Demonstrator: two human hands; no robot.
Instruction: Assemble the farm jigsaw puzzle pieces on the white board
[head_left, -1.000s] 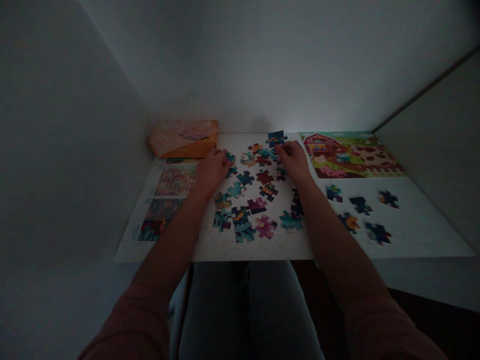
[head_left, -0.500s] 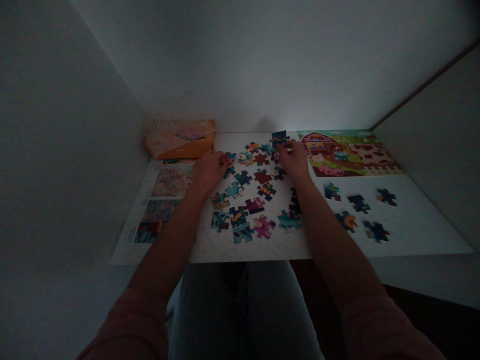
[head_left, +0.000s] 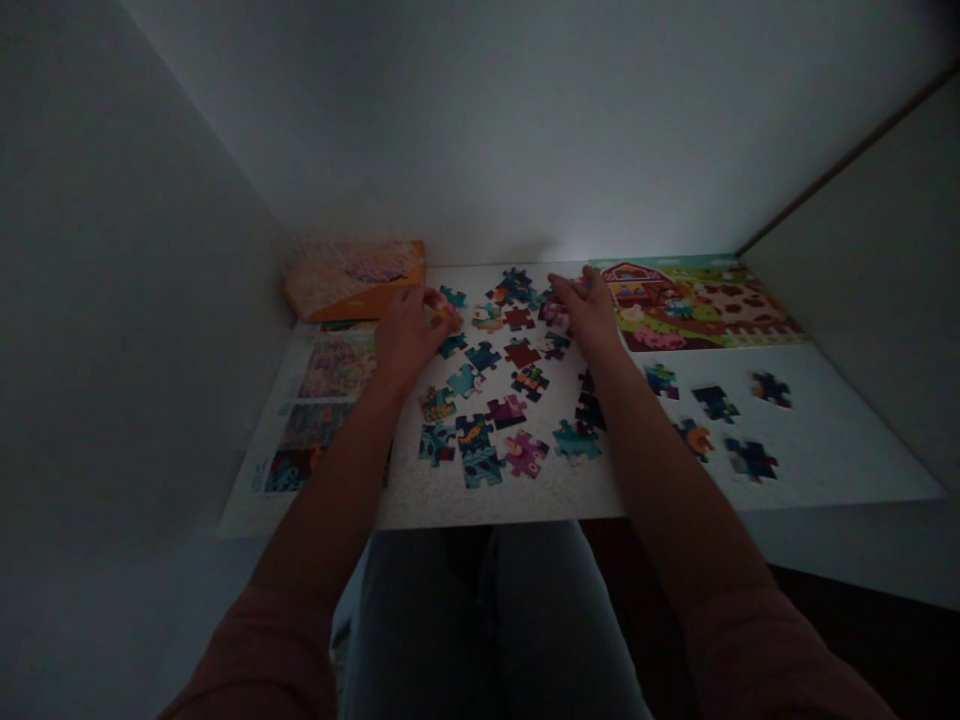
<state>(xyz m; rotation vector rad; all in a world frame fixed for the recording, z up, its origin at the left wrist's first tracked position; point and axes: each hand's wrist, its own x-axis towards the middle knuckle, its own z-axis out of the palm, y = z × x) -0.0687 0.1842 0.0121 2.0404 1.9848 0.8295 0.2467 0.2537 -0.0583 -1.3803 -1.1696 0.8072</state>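
Jigsaw puzzle pieces (head_left: 522, 353) lie spread over the middle of a white table, face up. At their left edge my left hand (head_left: 405, 335) is closed on a small orange and pink puzzle piece (head_left: 448, 312), partly hidden by the fingers. My right hand (head_left: 592, 315) hovers at the back right of the spread, thumb and fingers apart, nothing held between them. Below it lies a purple puzzle piece (head_left: 553, 312). A dark blue puzzle piece (head_left: 514, 284) rests at the back, partly over an orange one. Near the front, two pieces (head_left: 480, 455) sit joined together.
An orange box (head_left: 375, 295) in clear wrap stands at the back left, with a printed picture sheet (head_left: 300, 440) before it. On the right lies a farm picture (head_left: 697, 305); several separate puzzle pieces (head_left: 716, 402) lie in front of it. White walls enclose the table.
The dark blue puzzle piece has left my right hand and now lies further left at the back. My right fingers have spread. The piece in my left hand shows more.
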